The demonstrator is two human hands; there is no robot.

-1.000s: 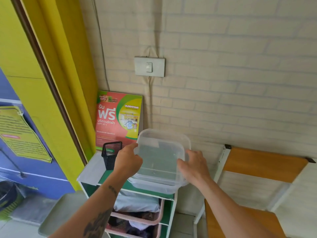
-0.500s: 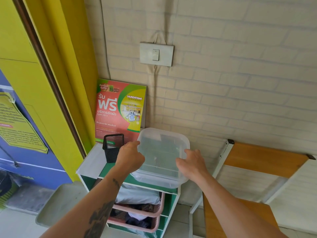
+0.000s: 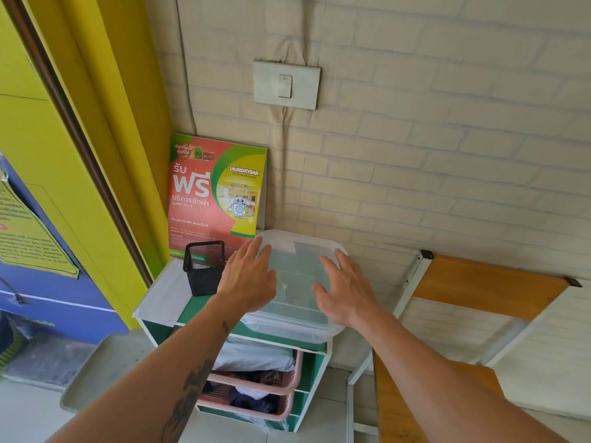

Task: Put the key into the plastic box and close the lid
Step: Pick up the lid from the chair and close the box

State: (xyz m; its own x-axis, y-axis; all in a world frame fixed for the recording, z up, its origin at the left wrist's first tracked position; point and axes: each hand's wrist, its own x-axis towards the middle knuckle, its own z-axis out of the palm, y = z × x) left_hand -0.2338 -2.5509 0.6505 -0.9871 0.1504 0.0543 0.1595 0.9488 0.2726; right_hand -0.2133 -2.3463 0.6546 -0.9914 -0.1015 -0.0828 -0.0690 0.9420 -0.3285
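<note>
A clear plastic box (image 3: 295, 266) with its translucent lid on top stands on a small green and white shelf unit (image 3: 160, 302) against the brick wall. My left hand (image 3: 248, 276) lies flat on the lid's left side, fingers spread. My right hand (image 3: 345, 289) lies flat on the lid's right side, fingers spread. A small dark shape (image 3: 285, 287) shows faintly through the lid between my hands; I cannot tell whether it is the key.
A black mesh cup (image 3: 203, 266) stands just left of the box. A red and green laundry sign (image 3: 214, 196) leans on the wall behind. Pink baskets (image 3: 278, 391) of clothes fill the shelves below. A wooden folding frame (image 3: 479, 286) leans at the right.
Both hands moved from gripping the lid's edges to lying flat on top of it with fingers spread. The lid now sits level on the box.
</note>
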